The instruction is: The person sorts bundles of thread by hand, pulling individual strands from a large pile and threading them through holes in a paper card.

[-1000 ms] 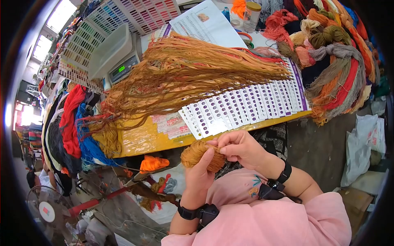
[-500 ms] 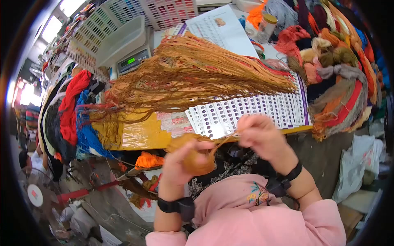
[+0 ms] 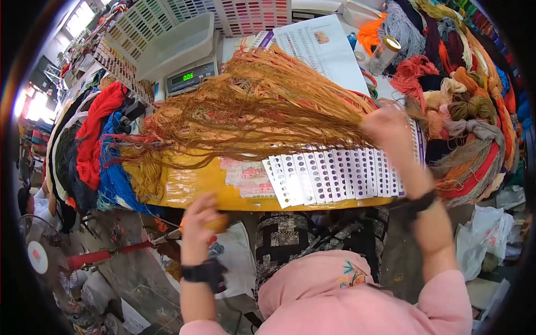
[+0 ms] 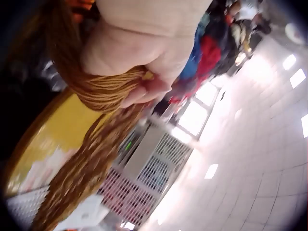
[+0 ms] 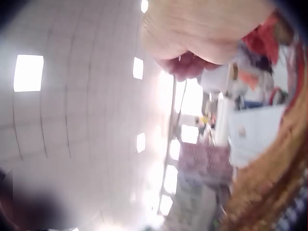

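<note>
My left hand [image 3: 200, 223] is below the table's front edge, its fingers curled round a golden-brown yarn skein [image 3: 216, 224]. In the left wrist view the skein [image 4: 108, 91] loops round the hand [image 4: 144, 48], with the thumb and fingertips close together. My right hand [image 3: 391, 131], blurred, is raised at the right end of a long orange and brown yarn bundle [image 3: 268, 106]. Its fingers [image 5: 185, 66] are curled in the right wrist view; whether a thin strand lies between them cannot be made out.
Punched cards [image 3: 329, 176] lie under the bundle on the yellow table [image 3: 192, 187]. Behind are a scale [image 3: 192, 75] with a tray, colour charts [image 3: 254, 14], a printed sheet [image 3: 318, 50] and a jar [image 3: 385, 54]. Yarn heaps [image 3: 469, 106] flank both sides.
My hands have moved far apart: the left down and leftward with the skein, the right up and rightward over the bundle. The strand seen stretched between them is not distinguishable now.
</note>
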Motion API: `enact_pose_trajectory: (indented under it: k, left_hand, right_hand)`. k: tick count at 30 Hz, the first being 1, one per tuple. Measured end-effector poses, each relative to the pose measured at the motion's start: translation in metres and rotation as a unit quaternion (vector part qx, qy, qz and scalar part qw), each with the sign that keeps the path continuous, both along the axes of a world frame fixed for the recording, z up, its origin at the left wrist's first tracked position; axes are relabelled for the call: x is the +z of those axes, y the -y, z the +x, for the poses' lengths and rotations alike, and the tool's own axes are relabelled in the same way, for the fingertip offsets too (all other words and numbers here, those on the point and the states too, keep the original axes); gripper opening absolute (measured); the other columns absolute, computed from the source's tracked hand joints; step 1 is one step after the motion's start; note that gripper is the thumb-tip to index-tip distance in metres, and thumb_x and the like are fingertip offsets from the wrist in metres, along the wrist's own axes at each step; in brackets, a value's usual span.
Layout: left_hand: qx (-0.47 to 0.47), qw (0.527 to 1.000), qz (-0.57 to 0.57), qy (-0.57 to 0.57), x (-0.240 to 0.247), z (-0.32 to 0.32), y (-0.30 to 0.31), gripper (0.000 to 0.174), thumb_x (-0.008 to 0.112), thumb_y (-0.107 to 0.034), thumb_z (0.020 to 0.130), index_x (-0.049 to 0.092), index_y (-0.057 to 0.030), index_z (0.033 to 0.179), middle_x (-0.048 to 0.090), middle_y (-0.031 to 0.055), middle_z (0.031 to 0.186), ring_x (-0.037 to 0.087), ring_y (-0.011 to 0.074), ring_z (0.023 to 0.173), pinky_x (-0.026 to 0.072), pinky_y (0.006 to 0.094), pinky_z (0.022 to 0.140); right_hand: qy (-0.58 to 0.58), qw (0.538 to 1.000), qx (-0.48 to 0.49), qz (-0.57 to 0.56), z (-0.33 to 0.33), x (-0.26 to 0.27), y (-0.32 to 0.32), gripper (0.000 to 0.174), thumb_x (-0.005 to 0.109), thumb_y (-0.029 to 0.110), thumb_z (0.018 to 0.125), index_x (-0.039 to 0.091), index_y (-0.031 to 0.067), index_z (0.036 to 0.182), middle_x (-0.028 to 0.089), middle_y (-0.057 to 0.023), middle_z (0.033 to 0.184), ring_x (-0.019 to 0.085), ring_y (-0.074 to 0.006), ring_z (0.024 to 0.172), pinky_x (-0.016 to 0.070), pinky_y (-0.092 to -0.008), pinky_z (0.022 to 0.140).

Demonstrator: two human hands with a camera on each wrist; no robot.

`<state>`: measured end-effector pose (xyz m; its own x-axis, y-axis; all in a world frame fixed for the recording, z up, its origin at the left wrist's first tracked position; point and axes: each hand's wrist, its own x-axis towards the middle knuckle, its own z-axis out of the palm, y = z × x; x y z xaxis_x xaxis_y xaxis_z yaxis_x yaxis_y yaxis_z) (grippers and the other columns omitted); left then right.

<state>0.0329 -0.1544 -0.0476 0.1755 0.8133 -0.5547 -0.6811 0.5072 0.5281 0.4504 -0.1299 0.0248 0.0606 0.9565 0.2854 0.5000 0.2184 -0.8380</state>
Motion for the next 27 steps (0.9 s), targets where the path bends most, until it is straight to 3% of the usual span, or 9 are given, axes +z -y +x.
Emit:
enact_pose_trajectory:
  k: [1, 2, 4, 6, 8, 12, 16, 25, 27]
  left_hand:
    - [-0.063, 0.992, -0.030, -0.103, 0.004, 0.029, -0.013, 0.025, 0.049, -0.012, 0.081, 0.050, 0.0030, 0.101, 0.053, 0.0032, 0.075, 0.045, 0.0017, 0.052, 0.0334, 0.0152, 0.041]
    - [-0.114, 0.988, -0.026, -0.101, 0.005, 0.051, -0.025, 0.025, 0.050, -0.013, 0.081, 0.051, 0.0026, 0.100, 0.055, 0.0040, 0.076, 0.046, 0.0036, 0.052, 0.0353, 0.0167, 0.042]
    - [-0.186, 0.971, -0.004, -0.153, 0.000, 0.080, -0.034, 0.022, 0.053, -0.015, 0.079, 0.053, 0.0013, 0.095, 0.057, 0.0046, 0.076, 0.048, 0.0062, 0.052, 0.0372, 0.0184, 0.043]
    - [-0.230, 0.938, 0.031, -0.258, -0.018, 0.098, -0.042, 0.017, 0.056, -0.015, 0.077, 0.056, -0.0004, 0.087, 0.058, 0.0042, 0.072, 0.048, 0.0075, 0.051, 0.0374, 0.0188, 0.044]
    - [-0.248, 0.914, 0.029, -0.320, -0.024, 0.108, -0.046, 0.014, 0.057, -0.014, 0.077, 0.056, -0.0006, 0.082, 0.057, 0.0035, 0.066, 0.048, 0.0078, 0.049, 0.0367, 0.0193, 0.043]
    - [-0.289, 0.852, 0.088, -0.428, -0.030, 0.096, -0.045, 0.012, 0.058, -0.013, 0.077, 0.057, -0.0007, 0.076, 0.054, 0.0026, 0.060, 0.046, 0.0083, 0.046, 0.0357, 0.0204, 0.042]
    - [-0.221, 0.930, 0.044, -0.292, -0.024, 0.096, -0.050, 0.012, 0.056, -0.012, 0.078, 0.056, -0.0004, 0.076, 0.049, 0.0008, 0.055, 0.044, 0.0080, 0.045, 0.0340, 0.0214, 0.042]
    - [-0.141, 0.918, 0.090, -0.360, -0.037, 0.113, -0.050, 0.007, 0.051, -0.008, 0.080, 0.053, -0.0023, 0.077, 0.050, 0.0012, 0.059, 0.042, 0.0066, 0.046, 0.0332, 0.0213, 0.041]
    - [-0.077, 0.962, 0.034, -0.259, -0.036, 0.094, -0.047, 0.007, 0.052, -0.009, 0.080, 0.052, -0.0025, 0.081, 0.051, 0.0013, 0.063, 0.039, 0.0054, 0.045, 0.0309, 0.0202, 0.041]
  right_hand:
    - [-0.122, 0.982, 0.003, -0.141, -0.051, -0.013, -0.006, 0.009, 0.061, 0.012, 0.068, 0.060, 0.0031, 0.068, 0.056, -0.0029, 0.070, 0.052, -0.0101, 0.064, 0.0417, -0.0245, 0.063]
    - [-0.135, 0.975, 0.038, -0.175, -0.084, -0.034, -0.013, 0.007, 0.060, 0.009, 0.067, 0.061, 0.0028, 0.067, 0.056, -0.0033, 0.067, 0.052, -0.0102, 0.062, 0.0424, -0.0244, 0.059]
    - [-0.036, 0.989, 0.084, -0.116, -0.128, -0.077, -0.023, 0.008, 0.059, 0.007, 0.064, 0.060, 0.0019, 0.070, 0.056, -0.0091, 0.066, 0.053, -0.0157, 0.059, 0.0423, -0.0266, 0.055]
    - [-0.038, 0.995, 0.022, -0.092, -0.156, -0.107, -0.020, 0.007, 0.060, 0.006, 0.065, 0.057, 0.0011, 0.069, 0.053, -0.0073, 0.064, 0.051, -0.0167, 0.059, 0.0414, -0.0284, 0.055]
    - [0.135, 0.990, -0.002, 0.050, -0.167, -0.112, -0.014, 0.008, 0.059, 0.005, 0.062, 0.054, 0.0033, 0.068, 0.051, -0.0071, 0.064, 0.049, -0.0220, 0.063, 0.0391, -0.0335, 0.058]
    - [0.104, 0.994, 0.034, 0.018, -0.155, -0.117, -0.015, 0.016, 0.062, 0.011, 0.059, 0.052, 0.0054, 0.070, 0.049, -0.0086, 0.069, 0.045, -0.0273, 0.070, 0.0352, -0.0377, 0.063]
    - [0.152, 0.984, 0.071, 0.053, -0.171, -0.108, 0.000, 0.042, 0.065, 0.020, 0.058, 0.052, 0.0031, 0.095, 0.047, -0.0122, 0.089, 0.045, -0.0282, 0.081, 0.0344, -0.0376, 0.071]
    - [0.097, 0.992, 0.075, 0.024, -0.171, -0.110, -0.002, 0.042, 0.066, 0.024, 0.056, 0.054, 0.0056, 0.092, 0.046, -0.0089, 0.085, 0.044, -0.0254, 0.080, 0.0330, -0.0357, 0.070]
    - [0.111, 0.991, 0.057, 0.041, -0.173, -0.111, -0.001, 0.042, 0.066, 0.024, 0.056, 0.054, 0.0060, 0.091, 0.046, -0.0082, 0.082, 0.045, -0.0246, 0.078, 0.0329, -0.0351, 0.069]
